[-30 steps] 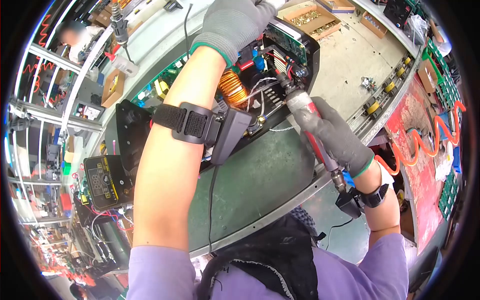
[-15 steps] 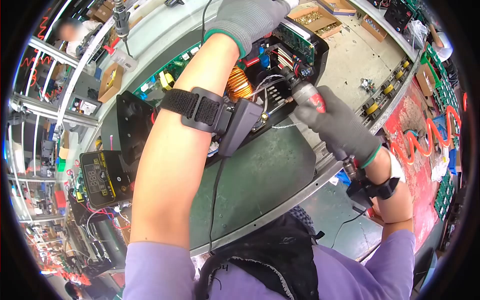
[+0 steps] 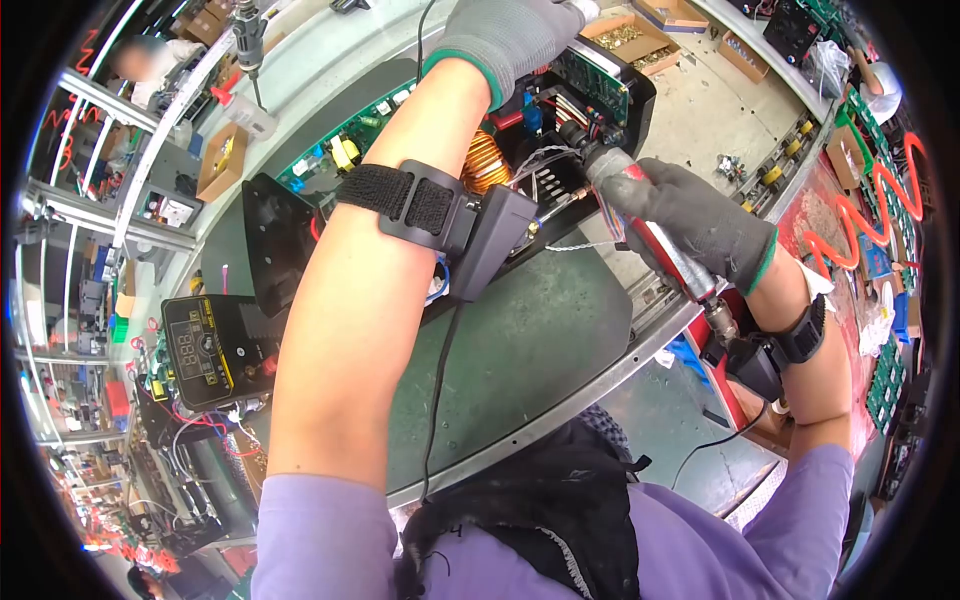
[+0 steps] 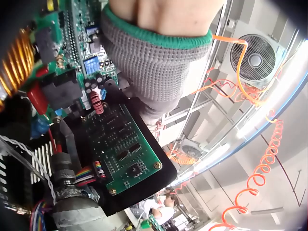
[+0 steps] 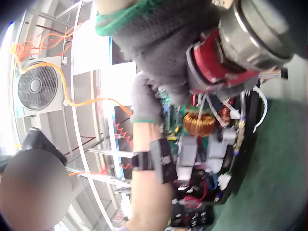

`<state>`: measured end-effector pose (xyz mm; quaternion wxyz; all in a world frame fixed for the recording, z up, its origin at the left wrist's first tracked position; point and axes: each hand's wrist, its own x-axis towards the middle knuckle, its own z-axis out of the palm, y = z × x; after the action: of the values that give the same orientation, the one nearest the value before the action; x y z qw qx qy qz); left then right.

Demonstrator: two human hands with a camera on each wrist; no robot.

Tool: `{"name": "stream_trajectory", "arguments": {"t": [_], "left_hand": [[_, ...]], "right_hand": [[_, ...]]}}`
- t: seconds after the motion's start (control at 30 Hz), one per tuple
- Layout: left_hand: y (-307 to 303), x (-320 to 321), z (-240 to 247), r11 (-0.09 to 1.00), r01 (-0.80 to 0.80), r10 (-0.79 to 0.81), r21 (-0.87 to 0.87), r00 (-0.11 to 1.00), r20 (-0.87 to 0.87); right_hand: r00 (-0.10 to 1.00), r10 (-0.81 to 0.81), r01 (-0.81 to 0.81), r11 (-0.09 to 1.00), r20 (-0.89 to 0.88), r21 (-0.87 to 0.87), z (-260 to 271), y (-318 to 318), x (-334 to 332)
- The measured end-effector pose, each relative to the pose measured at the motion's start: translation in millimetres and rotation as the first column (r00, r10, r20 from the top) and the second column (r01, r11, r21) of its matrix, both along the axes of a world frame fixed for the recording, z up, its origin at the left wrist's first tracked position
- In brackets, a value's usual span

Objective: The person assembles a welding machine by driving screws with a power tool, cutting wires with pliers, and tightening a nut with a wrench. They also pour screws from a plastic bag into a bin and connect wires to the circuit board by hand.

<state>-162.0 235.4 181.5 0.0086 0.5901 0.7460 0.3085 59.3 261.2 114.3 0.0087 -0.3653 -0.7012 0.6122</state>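
Observation:
The left hand [image 3: 515, 40], in a grey glove, reaches over the far side of an opened black device with green boards. Its fingers are hidden in the left wrist view, where the glove [image 4: 149, 72] lies beside an upright circuit board [image 4: 127, 149]. In its grey glove, the right hand [image 3: 705, 225] grips a red and silver power driver [image 3: 675, 262]. The driver's nose points into the device, near twisted white wires and a copper coil [image 3: 487, 163]. The right wrist view shows the gloved right hand [image 5: 159, 43] round the driver [image 5: 207, 62].
A display panel [image 3: 202, 350] lies left of the device. Beyond the device stand a cardboard box of small metal parts [image 3: 622, 38] and a white bottle [image 3: 245, 112]. Another driver [image 3: 248, 40] hangs at upper left; an orange coiled hose [image 3: 850, 235] runs at right.
The right hand and the driver's rear end have moved rightward, leaving the driver lying flatter in view. The left hand appears slightly further right, as does the device.

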Motion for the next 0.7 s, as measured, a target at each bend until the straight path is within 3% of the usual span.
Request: {"name": "stream_trajectory", "arguments": {"t": [0.13,0.2,0.23,0.3,0.33,0.37,0.4,0.43,0.47,0.53,0.6,0.67,0.7], "left_hand": [[0,-4,-4,1.0,-0.006,0.007,-0.014,0.998,0.066],[-12,-3,-8,0.957,-0.001,-0.078,0.289,0.962,0.263],[-34,14,-1,0.95,-0.069,-0.081,0.305,0.887,0.454],[-68,37,-6,0.922,-0.036,-0.265,0.386,0.671,0.693],[-92,55,-4,0.985,0.0,-0.125,0.174,0.696,0.707],[-107,71,-16,0.957,0.12,-0.291,0.265,0.446,0.846],[-119,80,-39,0.95,0.162,-0.312,0.267,0.423,0.851],[-128,92,-58,0.963,0.161,-0.257,0.218,0.284,0.924],[-137,108,-55,0.977,0.134,-0.177,0.167,0.068,0.982],[-147,113,-78,0.994,0.067,-0.08,0.084,-0.062,0.995],[-151,107,-90,1.0,0.027,-0.008,0.01,-0.092,0.996],[-156,100,-105,0.998,-0.004,0.068,-0.069,-0.129,0.989],[-156,96,-115,0.999,-0.019,0.03,-0.036,-0.246,0.969]], "right_hand": [[0.998,0.031,-0.029,0.999,-0.06,0.027,-10,5,1],[0.996,0.042,-0.039,0.999,-0.076,0.036,-13,7,1],[0.996,0.046,-0.044,0.999,-0.076,0.029,-16,9,1],[0.996,0.049,-0.048,0.999,-0.08,0.016,-18,11,1],[0.995,0.064,-0.063,0.998,-0.078,0.019,-19,13,2],[0.994,0.081,-0.079,0.997,-0.075,0.022,-20,14,3],[0.994,0.084,-0.083,0.996,-0.075,0.019,-21,14,4],[0.989,0.101,-0.095,0.993,-0.107,0.064,-23,13,5],[0.983,0.119,-0.104,0.988,-0.139,0.111,-24,13,7],[0.983,0.143,-0.134,0.987,-0.114,0.083,-16,4,21],[0.977,0.136,-0.12,0.987,-0.164,0.107,-7,-15,39],[0.986,0.142,-0.13,0.983,-0.084,0.132,3,-32,60],[0.987,0.121,-0.113,0.991,-0.108,0.077,2,-42,70]]}}
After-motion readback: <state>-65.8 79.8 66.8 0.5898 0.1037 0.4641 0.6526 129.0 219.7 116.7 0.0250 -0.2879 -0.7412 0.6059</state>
